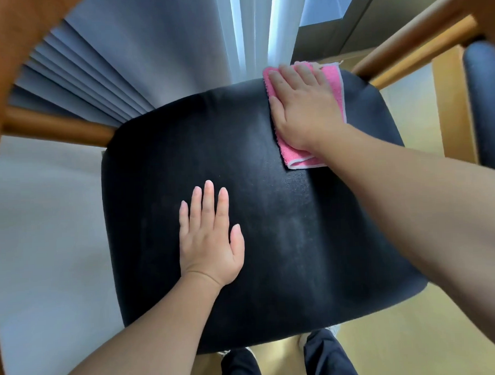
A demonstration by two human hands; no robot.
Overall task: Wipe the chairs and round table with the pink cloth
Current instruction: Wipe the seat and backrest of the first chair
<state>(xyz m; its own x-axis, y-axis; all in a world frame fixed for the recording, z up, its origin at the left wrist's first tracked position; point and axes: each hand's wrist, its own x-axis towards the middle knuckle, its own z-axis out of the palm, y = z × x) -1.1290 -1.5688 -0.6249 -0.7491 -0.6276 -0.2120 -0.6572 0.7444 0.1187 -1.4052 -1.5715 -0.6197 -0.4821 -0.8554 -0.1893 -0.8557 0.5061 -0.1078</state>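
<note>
A chair with a black padded seat (270, 214) and a brown wooden frame (59, 124) fills the head view. A folded pink cloth (332, 81) with a white edge lies on the seat's far right corner. My right hand (302, 105) lies flat on the cloth with straight fingers, pressing it onto the seat. My left hand (211, 240) rests flat on the near left part of the seat, fingers straight, holding nothing. The round table is not in view.
Grey pleated curtains (127, 59) hang beyond the chair. A second chair with a dark cushion (486, 100) and wooden frame stands at the right. The floor (411, 336) is yellowish, and my dark trouser legs (327, 359) show below the seat.
</note>
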